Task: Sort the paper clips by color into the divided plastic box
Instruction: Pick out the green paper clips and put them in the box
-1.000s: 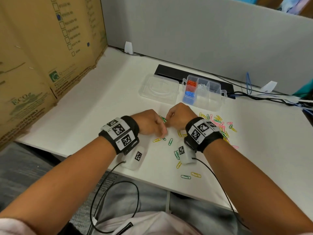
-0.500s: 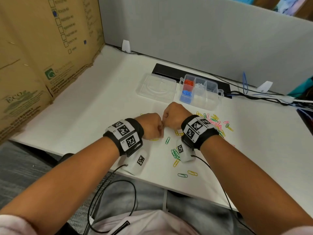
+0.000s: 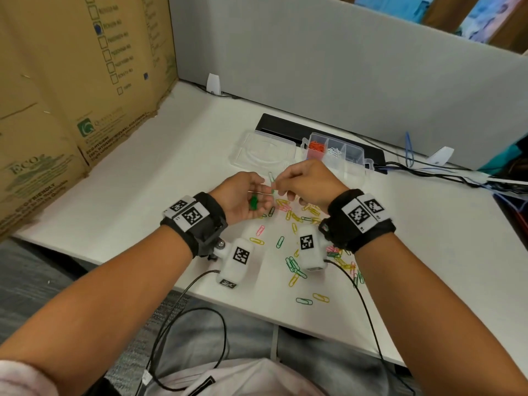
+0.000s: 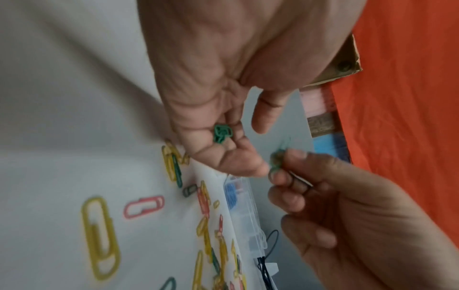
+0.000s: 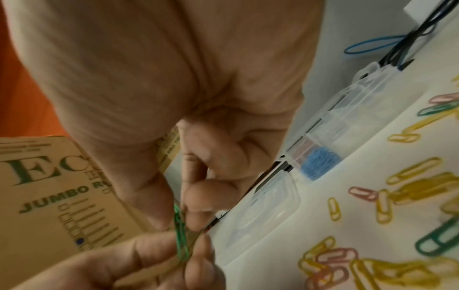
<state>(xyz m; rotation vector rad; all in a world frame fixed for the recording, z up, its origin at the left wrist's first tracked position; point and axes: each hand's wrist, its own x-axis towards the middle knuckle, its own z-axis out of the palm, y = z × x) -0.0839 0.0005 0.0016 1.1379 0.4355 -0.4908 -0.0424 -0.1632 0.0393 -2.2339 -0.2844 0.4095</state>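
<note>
divided plastic box [image 3: 355,160] with orange [image 3: 317,146], white [image 3: 335,152], blue paper clips [image 5: 319,161] in separate compartments

Green paper clips [image 3: 253,203]; yellow, pink and green loose clips [image 3: 294,221] on the white bench [image 3: 160,178]; orange clips [image 3: 316,146] in the clear divided box [image 3: 354,164]; black-and-white checkered wrist markers [image 3: 191,215]; brown cardboard [image 3: 43,81]

Bare worktop [image 3: 160,178] lay open left of the hands, while scattered paper clips [image 3: 294,218] covered the near right, the open divided plastic box [image 3: 357,164] stood behind, and a cardboard wall [image 3: 71,95] closed the left side.
</note>
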